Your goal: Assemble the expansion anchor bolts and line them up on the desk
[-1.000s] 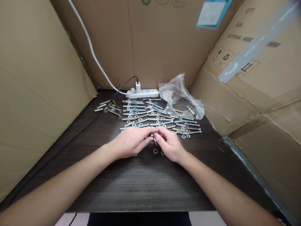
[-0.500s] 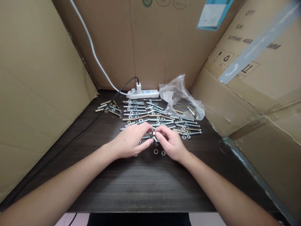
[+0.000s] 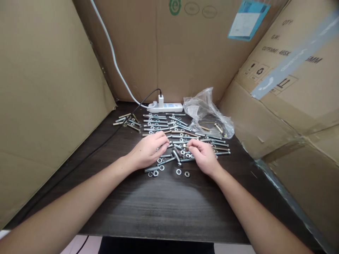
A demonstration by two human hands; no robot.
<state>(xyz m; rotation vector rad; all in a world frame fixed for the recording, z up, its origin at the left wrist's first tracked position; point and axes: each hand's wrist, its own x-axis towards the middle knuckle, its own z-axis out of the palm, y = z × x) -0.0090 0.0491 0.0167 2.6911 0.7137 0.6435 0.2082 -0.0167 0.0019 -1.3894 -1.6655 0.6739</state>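
My right hand [image 3: 203, 155] pinches a small brassy hex nut [image 3: 184, 145] between thumb and fingertips, above the spread hardware. My left hand [image 3: 150, 149] hovers at the left part of the bolts with its fingertips drawn together; what sits between them, if anything, is too small to tell. Between the hands, a short, thick metal sleeve [image 3: 176, 155] lies at a slant. In front of them lie a flat washer [image 3: 178, 172] and a hex nut [image 3: 187, 174]. Another nut [image 3: 155, 173] lies below my left hand, beside a bolt with a sleeve [image 3: 151, 169].
Rows of bolts [image 3: 156, 125] with washers and nuts cover the middle of the dark table [image 3: 164, 208]. A smaller pile of sleeves [image 3: 134, 127] lies left. Behind are a power strip [image 3: 169, 107] and a clear plastic bag [image 3: 205, 109]. Cardboard walls [image 3: 132, 53] enclose three sides.
My hands have moved apart: the right went to the right with the nut, the left slightly up and left. The sleeve and bolts between them now show. The view has shifted slightly.
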